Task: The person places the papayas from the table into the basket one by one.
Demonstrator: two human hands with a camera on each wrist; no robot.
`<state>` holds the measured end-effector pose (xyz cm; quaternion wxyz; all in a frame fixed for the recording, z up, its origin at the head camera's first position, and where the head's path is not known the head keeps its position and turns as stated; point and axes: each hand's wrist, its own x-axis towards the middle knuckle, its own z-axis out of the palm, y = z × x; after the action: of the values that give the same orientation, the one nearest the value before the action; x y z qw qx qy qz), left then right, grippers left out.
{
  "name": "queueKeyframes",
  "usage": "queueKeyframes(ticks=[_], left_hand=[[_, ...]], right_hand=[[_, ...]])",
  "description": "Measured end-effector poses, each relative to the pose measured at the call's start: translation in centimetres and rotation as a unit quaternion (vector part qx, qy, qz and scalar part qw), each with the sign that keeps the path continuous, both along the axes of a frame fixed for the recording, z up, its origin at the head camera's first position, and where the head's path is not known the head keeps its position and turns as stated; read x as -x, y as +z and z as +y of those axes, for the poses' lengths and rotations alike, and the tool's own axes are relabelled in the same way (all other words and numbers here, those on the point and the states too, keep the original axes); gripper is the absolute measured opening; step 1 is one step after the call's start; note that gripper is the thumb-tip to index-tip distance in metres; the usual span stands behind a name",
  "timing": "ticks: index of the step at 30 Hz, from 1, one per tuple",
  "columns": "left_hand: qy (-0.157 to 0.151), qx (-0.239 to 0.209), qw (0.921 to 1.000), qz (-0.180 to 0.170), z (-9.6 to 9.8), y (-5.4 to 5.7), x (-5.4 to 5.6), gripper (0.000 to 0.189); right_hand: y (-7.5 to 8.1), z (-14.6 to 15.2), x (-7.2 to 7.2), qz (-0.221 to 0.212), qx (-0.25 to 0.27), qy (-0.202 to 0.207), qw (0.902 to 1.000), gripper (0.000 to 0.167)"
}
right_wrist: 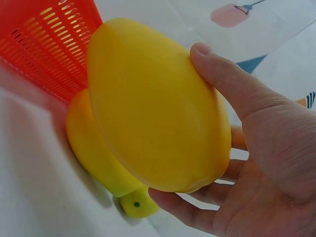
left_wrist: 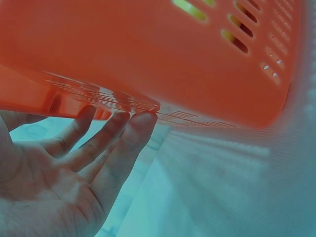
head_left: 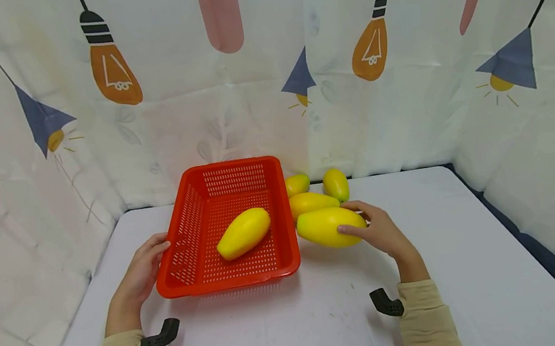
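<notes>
My right hand grips a large yellow papaya, with the thumb on one side and fingers round its end. In the right wrist view this papaya fills the middle, just off the basket's side. A red slotted basket stands left of it, with one yellow papaya lying inside. At the basket's left side is my left hand. In the left wrist view its fairly straight fingers touch the basket near its rim; the thumb is not clearly seen.
Behind the held papaya lie another yellow papaya and two smaller-looking yellow fruits, close to the basket's right wall. All stand on a white-covered table. A patterned curtain hangs along the back and sides.
</notes>
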<state>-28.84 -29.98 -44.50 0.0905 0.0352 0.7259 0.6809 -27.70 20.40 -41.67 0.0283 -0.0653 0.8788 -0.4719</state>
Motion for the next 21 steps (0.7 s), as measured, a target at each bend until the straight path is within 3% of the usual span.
queueKeyframes(ticks=[21], left_hand=[[-0.004,-0.021,0.9998,0.005,-0.1,-0.14,-0.1,0.026]], right_hand=[[0.96,-0.24,-0.11,0.019,-0.023,-0.001,0.9995,0.062]])
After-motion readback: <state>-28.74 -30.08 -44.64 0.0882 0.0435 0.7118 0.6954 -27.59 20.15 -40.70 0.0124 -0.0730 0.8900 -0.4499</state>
